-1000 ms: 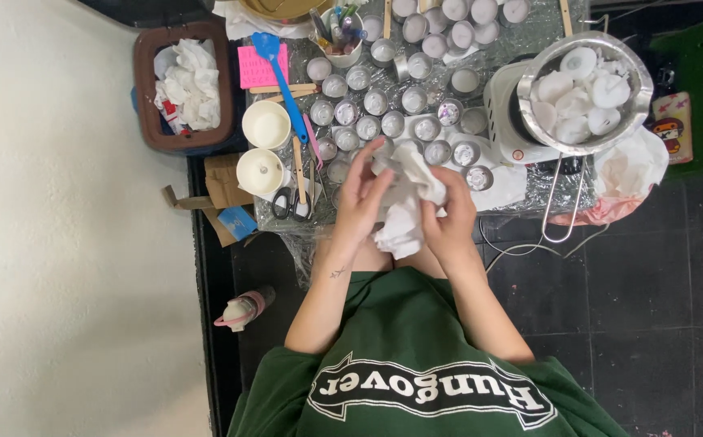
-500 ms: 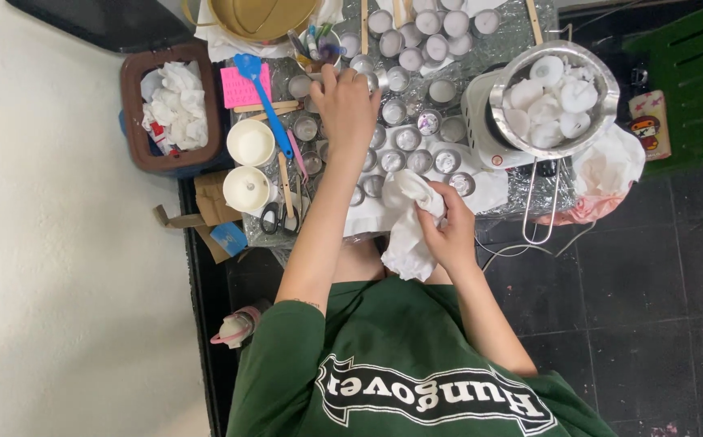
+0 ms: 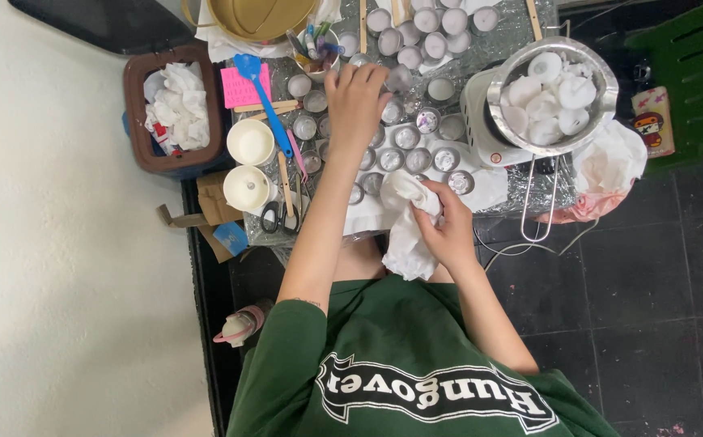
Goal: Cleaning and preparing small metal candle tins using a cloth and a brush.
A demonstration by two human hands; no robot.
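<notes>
A foil-covered counter is seen filling the upper middle of the frame, crowded with small round metal cups set in rows. At the upper right a metal strainer bowl is set on a white hot plate, and it is filled with white wax lumps. At the upper left a brown bin stuffed with crumpled white paper is placed beside the counter. Two white cups are stood at the counter's left edge, with a blue spatula laid just above them across a pink note pad. A white cloth is held at the counter's near edge, in the middle of the frame, bunched in the right hand, whose grip is closed round it. The left hand is stretched out over the cups in the upper middle, fingers curled downward onto them; whether anything is gripped cannot be told.
</notes>
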